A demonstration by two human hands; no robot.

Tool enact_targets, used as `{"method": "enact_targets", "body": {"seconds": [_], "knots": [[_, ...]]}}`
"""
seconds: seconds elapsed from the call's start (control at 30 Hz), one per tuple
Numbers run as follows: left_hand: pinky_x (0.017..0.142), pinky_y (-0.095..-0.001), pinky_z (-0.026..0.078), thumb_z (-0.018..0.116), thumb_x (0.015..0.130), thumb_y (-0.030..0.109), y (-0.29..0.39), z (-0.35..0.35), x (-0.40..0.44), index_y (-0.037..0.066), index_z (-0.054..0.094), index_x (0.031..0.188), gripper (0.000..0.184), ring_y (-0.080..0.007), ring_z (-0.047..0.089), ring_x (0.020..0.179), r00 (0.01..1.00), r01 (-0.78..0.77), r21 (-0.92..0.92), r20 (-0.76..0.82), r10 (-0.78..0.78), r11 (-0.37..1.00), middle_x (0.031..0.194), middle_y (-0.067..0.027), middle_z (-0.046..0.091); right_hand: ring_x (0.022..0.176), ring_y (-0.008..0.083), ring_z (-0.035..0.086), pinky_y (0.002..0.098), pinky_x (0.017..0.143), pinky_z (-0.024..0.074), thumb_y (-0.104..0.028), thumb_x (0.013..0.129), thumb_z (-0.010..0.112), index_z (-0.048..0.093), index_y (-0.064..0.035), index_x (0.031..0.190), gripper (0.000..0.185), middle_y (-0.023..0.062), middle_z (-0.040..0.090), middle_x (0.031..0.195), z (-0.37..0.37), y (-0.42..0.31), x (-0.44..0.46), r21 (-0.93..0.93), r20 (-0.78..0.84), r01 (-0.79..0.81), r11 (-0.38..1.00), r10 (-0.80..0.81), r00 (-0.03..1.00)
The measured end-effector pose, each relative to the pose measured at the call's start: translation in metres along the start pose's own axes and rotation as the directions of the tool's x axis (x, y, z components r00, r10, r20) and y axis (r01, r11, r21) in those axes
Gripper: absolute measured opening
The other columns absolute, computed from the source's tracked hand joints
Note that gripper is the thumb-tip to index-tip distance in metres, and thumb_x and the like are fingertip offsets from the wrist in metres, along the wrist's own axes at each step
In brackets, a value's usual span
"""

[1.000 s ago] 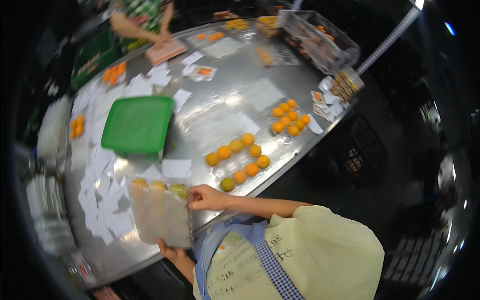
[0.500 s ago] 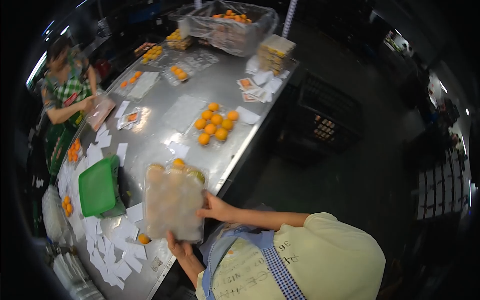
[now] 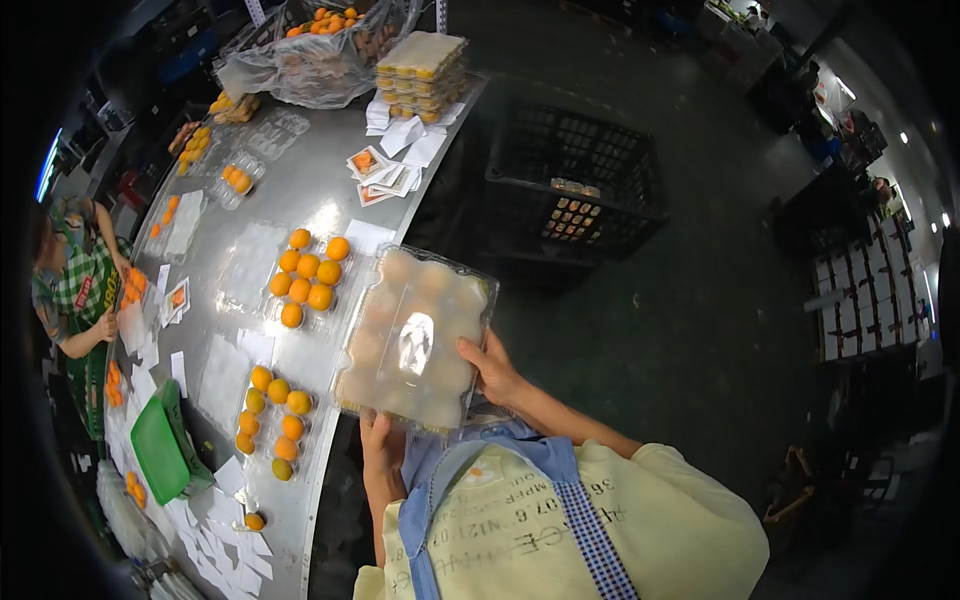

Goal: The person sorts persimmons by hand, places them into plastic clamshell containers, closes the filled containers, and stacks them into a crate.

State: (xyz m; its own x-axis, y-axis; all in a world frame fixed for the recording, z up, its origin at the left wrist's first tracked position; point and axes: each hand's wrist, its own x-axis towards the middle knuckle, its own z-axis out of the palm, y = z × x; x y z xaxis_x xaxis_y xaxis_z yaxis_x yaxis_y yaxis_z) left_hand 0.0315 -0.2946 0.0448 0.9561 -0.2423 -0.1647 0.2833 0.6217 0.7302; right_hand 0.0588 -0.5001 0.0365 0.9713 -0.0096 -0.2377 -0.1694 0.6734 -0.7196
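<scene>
Thumb of the right hand lies flat on the right side of the clear pack, its fingers curled mostly out of sight beneath; the left hand is partly closed at the near left edge, so the pack is held between the two; it now spans the near edge of the metal table, farther right than a moment ago, when it was over the tabletop close to the green tub; the yellow-green fruit that showed at its far end is out of sight, and the view has swung right.

Just left of the pack, one near tray carries nine oranges, which the pack mostly hid before; one far tray also carries nine; one loose orange sits by the scattered white slips, too many and overlapped to count; at the far end stand one stack of packs and one plastic-lined crate of oranges; one black crate is off the table to the right; at the left, one co-worker has both hands at an orange-filled pack.
</scene>
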Motion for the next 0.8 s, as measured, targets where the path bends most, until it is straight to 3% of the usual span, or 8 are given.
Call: {"method": "enact_targets", "body": {"seconds": [0.07,0.37,0.47,0.57,0.6,0.7,0.8], "knots": [[0.103,-0.0404,0.032,0.073,0.074,0.032,-0.004,0.011,0.016,0.002,0.033,0.136,0.08,-0.0257,0.043,0.121,0.997,0.05,-0.031,-0.053,-0.052,0.998,0.132,-0.0105,0.045,0.108,0.0159,0.051,0.0322,0.091,0.045,-0.025,0.084,0.067,0.037,-0.0037,0.13,0.059,0.0066,0.051,0.119,-0.007,-0.009,0.006,0.027,-0.004,0.017,1.0,-0.017,1.0],[0.102,-0.0399,0.034,0.074,0.074,0.036,-0.021,0.017,0.119,0.002,0.031,0.137,0.084,-0.0253,0.044,0.121,0.982,0.187,0.075,0.025,-0.189,0.98,0.13,-0.0106,0.047,0.109,0.0177,0.052,0.0333,0.092,0.0458,-0.02,0.088,0.061,0.037,-0.004,0.131,0.051,0.0077,0.052,0.121,-0.048,-0.035,0.078,0.08,-0.107,0.072,0.994,-0.063,0.992],[0.102,-0.0396,0.034,0.069,0.077,0.044,-0.019,0.022,0.168,0.001,0.03,0.137,0.084,-0.0256,0.045,0.12,0.976,0.182,0.103,0.101,-0.193,0.978,0.129,-0.011,0.047,0.11,0.0187,0.052,0.0337,0.093,0.0457,-0.02,0.088,0.06,0.037,-0.0043,0.132,0.051,0.008,0.051,0.122,-0.053,-0.058,0.117,0.088,-0.139,0.076,0.993,-0.064,0.988],[0.097,-0.0386,0.038,0.062,0.079,0.053,-0.006,0.044,0.209,0.002,0.03,0.138,0.084,-0.0236,0.049,0.115,0.986,0.152,0.06,0.055,-0.155,0.987,0.127,-0.011,0.049,0.11,0.0192,0.052,0.0332,0.092,0.0454,-0.018,0.087,0.061,0.036,-0.0047,0.132,0.053,0.0084,0.051,0.121,-0.056,-0.08,0.161,0.115,-0.184,0.082,0.99,-0.059,0.981],[0.089,-0.0355,0.044,0.054,0.084,0.055,-0.002,0.04,0.222,0.002,0.033,0.136,0.077,-0.0215,0.053,0.106,0.981,0.155,0.118,0.103,-0.167,0.981,0.125,-0.0118,0.05,0.112,0.0197,0.051,0.0334,0.093,0.0451,-0.018,0.088,0.06,0.036,-0.0044,0.132,0.053,0.0087,0.05,0.123,-0.054,-0.09,0.175,0.124,-0.174,0.103,0.987,-0.081,0.981],[0.082,-0.0323,0.047,0.052,0.088,0.05,0.022,0.046,0.247,0.002,0.038,0.133,0.067,-0.02,0.056,0.097,0.978,0.176,0.201,0.074,-0.194,0.964,0.122,-0.0129,0.052,0.115,0.0221,0.049,0.0354,0.095,0.0438,-0.019,0.09,0.056,0.033,-0.0032,0.134,0.053,0.0105,0.047,0.127,-0.059,-0.121,0.23,0.086,-0.164,0.197,0.977,-0.181,0.97],[0.077,-0.03,0.049,0.052,0.092,0.035,0.029,0.044,0.259,0.001,0.047,0.124,0.047,-0.0191,0.059,0.091,0.984,0.171,0.208,-0.083,-0.157,0.963,0.113,-0.0128,0.057,0.115,0.0226,0.049,0.0353,0.095,0.0435,-0.02,0.089,0.057,0.035,-0.0025,0.133,0.052,0.0105,0.048,0.127,-0.055,-0.17,0.285,0.082,-0.12,0.265,0.961,-0.254,0.96]]}}
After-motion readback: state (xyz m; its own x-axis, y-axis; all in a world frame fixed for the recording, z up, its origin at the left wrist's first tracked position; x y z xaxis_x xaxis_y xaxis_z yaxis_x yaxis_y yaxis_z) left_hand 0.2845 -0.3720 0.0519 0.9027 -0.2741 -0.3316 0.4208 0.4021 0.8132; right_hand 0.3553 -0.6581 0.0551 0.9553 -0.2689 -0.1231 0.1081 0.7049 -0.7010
